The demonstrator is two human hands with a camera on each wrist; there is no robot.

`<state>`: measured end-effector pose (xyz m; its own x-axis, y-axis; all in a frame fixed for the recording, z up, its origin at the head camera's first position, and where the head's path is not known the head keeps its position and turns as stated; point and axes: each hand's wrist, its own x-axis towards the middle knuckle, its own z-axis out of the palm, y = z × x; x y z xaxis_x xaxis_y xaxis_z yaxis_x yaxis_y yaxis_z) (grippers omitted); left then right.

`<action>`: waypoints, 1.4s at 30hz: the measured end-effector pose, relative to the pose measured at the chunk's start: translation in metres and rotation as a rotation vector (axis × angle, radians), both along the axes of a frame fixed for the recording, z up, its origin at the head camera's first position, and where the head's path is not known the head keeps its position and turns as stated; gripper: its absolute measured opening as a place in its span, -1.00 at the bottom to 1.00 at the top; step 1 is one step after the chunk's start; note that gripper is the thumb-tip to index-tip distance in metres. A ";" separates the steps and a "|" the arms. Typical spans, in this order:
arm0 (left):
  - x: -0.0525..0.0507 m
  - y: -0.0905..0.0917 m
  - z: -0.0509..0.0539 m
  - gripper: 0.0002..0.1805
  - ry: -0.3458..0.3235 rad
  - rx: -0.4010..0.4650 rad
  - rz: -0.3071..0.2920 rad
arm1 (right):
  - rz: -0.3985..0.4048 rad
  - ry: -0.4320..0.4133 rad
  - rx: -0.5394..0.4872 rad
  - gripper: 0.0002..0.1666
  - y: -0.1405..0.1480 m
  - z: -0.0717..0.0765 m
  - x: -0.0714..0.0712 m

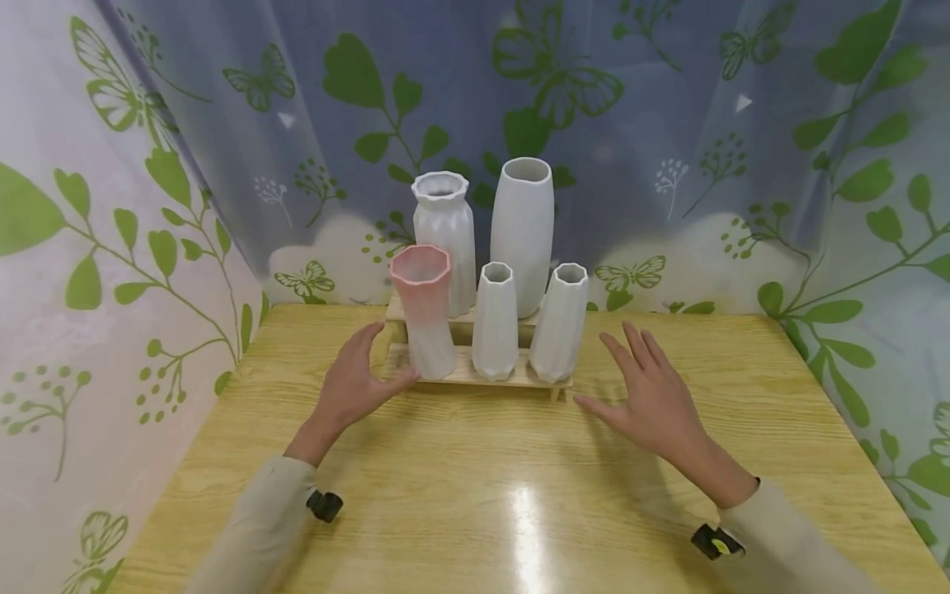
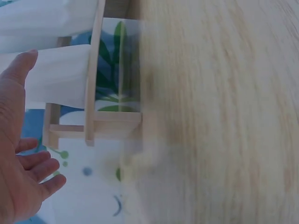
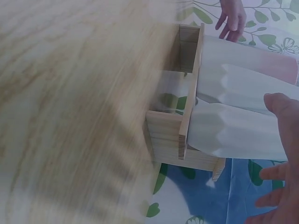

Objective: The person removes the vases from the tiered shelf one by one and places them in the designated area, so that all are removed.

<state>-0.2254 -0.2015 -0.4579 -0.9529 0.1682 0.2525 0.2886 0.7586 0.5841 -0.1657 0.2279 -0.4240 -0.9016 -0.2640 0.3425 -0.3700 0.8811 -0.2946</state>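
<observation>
On a two-step wooden stand (image 1: pixel 463 374) several vases stand upright. A pink-to-white vase (image 1: pixel 425 313) is at the left of the lower step, with two small white faceted vases, a middle one (image 1: pixel 495 322) and a right one (image 1: pixel 559 323), beside it. Behind them rise a white vase with a ruffled rim (image 1: pixel 448 239) and a tall smooth white vase (image 1: pixel 523 235). My left hand (image 1: pixel 355 381), fingers spread, is beside the pink vase; whether the thumb touches it I cannot tell. To the right of the stand my right hand (image 1: pixel 653 400) hovers with spread fingers, holding nothing.
The stand is near the back of a wood-grain table (image 1: pixel 475 495). A curtain (image 1: pixel 668 165) with green leaves and butterflies hangs right behind it and along both sides. Black straps with small devices are on both wrists.
</observation>
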 end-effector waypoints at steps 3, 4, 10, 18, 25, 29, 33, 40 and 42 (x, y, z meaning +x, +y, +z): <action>-0.001 -0.001 -0.004 0.19 -0.038 0.020 -0.010 | 0.001 -0.006 -0.026 0.11 -0.002 0.005 -0.004; -0.002 -0.002 -0.006 0.21 -0.050 0.025 -0.013 | -0.002 -0.009 -0.031 0.10 -0.002 0.006 -0.005; -0.006 -0.005 -0.015 0.23 -0.094 0.028 -0.035 | -0.001 0.014 -0.058 0.08 -0.006 0.015 -0.012; -0.012 -0.007 -0.026 0.13 -0.138 0.046 -0.072 | -0.011 0.000 -0.090 0.05 -0.009 0.029 -0.023; -0.015 -0.008 -0.031 0.06 -0.193 0.055 -0.118 | -0.014 -0.030 -0.115 0.03 -0.013 0.042 -0.029; -0.015 -0.008 -0.031 0.04 -0.214 0.058 -0.124 | -0.013 -0.041 -0.131 0.03 -0.015 0.050 -0.033; -0.017 -0.008 -0.032 0.01 -0.212 0.069 -0.122 | -0.015 -0.078 -0.161 0.04 -0.017 0.057 -0.038; -0.020 -0.011 -0.035 -0.05 -0.207 0.085 -0.121 | -0.021 -0.162 -0.245 0.09 -0.022 0.069 -0.047; -0.020 -0.011 -0.035 -0.06 -0.214 0.093 -0.120 | -0.018 -0.183 -0.270 0.09 -0.024 0.071 -0.049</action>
